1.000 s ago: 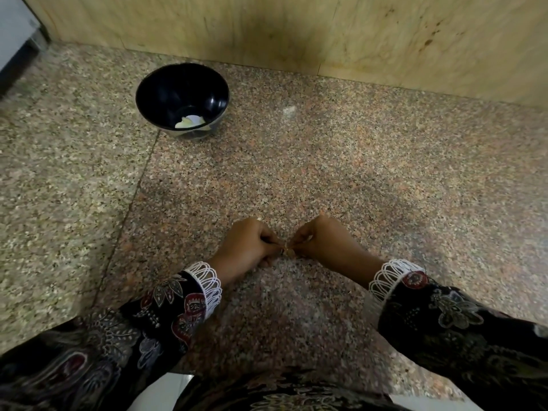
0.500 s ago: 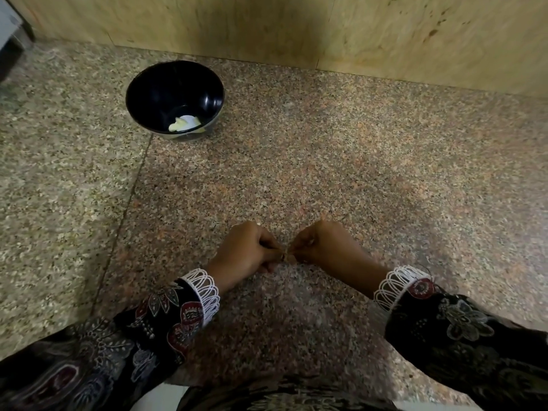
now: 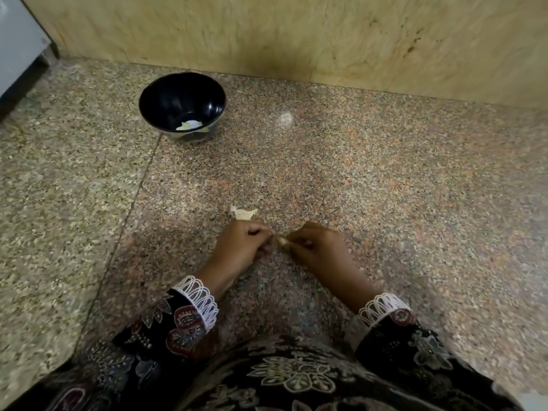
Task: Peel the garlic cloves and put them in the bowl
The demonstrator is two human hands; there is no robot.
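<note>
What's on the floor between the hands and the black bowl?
In the head view, a pale scrap of garlic skin lies just beyond the left hand. From there to the bowl is bare granite.

Dim, soft light; dark shadow on wall at 12 o'clock; hands motion-blurred; wide-angle bending at edges.
</note>
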